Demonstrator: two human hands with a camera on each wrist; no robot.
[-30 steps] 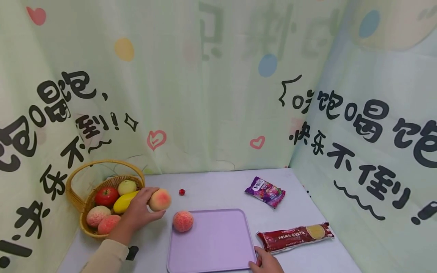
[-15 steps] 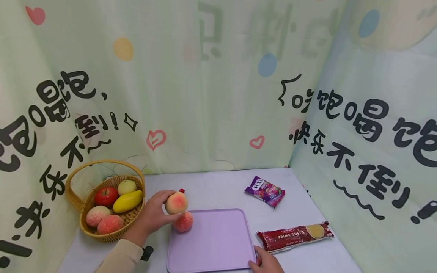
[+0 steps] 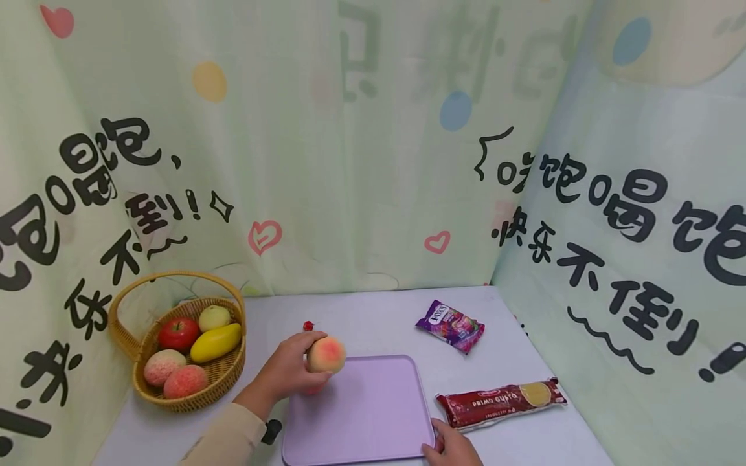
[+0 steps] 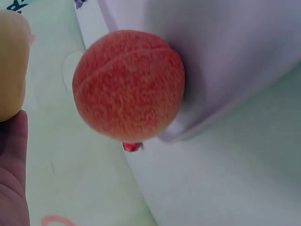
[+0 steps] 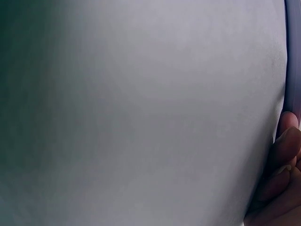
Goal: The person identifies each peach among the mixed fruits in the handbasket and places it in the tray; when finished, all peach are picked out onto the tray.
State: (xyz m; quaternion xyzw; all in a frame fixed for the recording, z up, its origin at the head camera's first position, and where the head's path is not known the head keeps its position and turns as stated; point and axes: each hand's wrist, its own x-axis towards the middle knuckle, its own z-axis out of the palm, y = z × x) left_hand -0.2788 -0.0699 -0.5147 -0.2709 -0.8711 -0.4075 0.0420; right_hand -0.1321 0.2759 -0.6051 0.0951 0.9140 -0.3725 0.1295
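Note:
My left hand (image 3: 288,367) pinches a pale yellow-orange peach (image 3: 327,355) with a red blush, held over the far left corner of the purple tray (image 3: 373,414). The same peach (image 4: 11,66) is cut off at the left edge of the left wrist view, the thumb under it. A redder peach (image 4: 129,84) sits in that tray corner; in the head view the left hand hides most of it. At the tray's near right corner, my right hand (image 3: 451,445) grips the rim, with its curled fingers (image 5: 287,146) against the edge in the right wrist view.
A wicker basket (image 3: 192,402) at the left holds a red apple (image 3: 178,334), a yellow mango-like fruit (image 3: 216,343), a pale green fruit and two peaches. A small red item (image 3: 308,326) lies behind the tray. To the right are a purple candy bag (image 3: 451,325) and a spaghetti packet (image 3: 501,404).
My left hand has carried the peach rightward from beside the basket to above the tray's far left corner, now covering the redder peach. The right hand stays at the tray rim.

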